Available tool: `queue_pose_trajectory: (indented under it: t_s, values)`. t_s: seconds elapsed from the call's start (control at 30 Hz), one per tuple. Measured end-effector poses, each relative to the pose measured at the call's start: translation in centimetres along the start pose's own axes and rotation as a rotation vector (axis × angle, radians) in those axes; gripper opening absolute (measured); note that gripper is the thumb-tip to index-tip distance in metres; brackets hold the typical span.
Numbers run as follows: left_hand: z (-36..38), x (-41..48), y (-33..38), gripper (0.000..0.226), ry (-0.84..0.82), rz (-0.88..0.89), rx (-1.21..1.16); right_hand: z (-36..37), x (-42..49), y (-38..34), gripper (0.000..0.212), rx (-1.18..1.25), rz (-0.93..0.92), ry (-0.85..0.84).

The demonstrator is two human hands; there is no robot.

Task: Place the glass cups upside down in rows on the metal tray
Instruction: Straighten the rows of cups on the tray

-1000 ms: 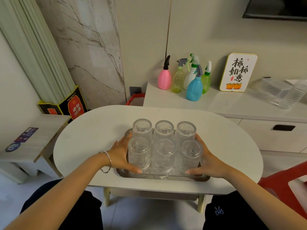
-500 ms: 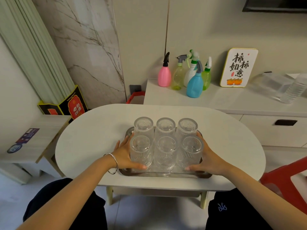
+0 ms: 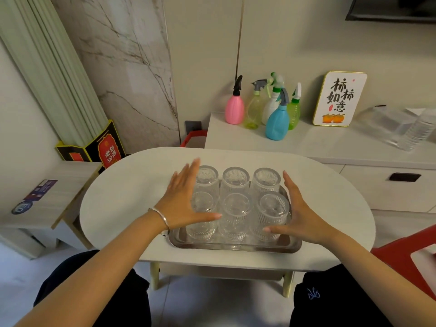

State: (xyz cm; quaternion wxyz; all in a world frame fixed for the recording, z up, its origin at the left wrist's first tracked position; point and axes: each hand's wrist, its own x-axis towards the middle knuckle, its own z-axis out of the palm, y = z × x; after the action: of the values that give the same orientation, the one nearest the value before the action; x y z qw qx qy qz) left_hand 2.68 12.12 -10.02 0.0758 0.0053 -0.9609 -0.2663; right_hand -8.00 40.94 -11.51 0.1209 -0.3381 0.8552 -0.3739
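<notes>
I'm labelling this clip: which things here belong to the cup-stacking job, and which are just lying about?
Job: six glass cups upside down, metal tray, left hand, right hand.

Lying about: spray bottles, framed sign, water bottle, red chair.

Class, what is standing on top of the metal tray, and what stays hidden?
Six glass cups stand upside down on the metal tray in two rows of three. The left hand covers part of the left cups; the tray's far edge is hidden.
</notes>
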Motion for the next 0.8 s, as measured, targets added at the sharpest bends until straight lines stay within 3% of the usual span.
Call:
queue_pose_trajectory:
  t_s: [0.1,0.23,0.8]
  values:
    - [0.8,0.7,2.7,0.114,-0.072,0.226,0.326,-0.5,0.5,-1.4,0.116,-0.304,-0.166,-0.020]
    - [2.7,1.9,3.9,0.110,-0.234,0.222,0.464,0.0,0.9,-2.0,0.107,-0.583,-0.231,-0.142]
    - [3.4,2.3,4.4,0.108,-0.254,0.184,0.509,0.7,0.9,-2.0,0.100,-0.650,-0.172,-0.155]
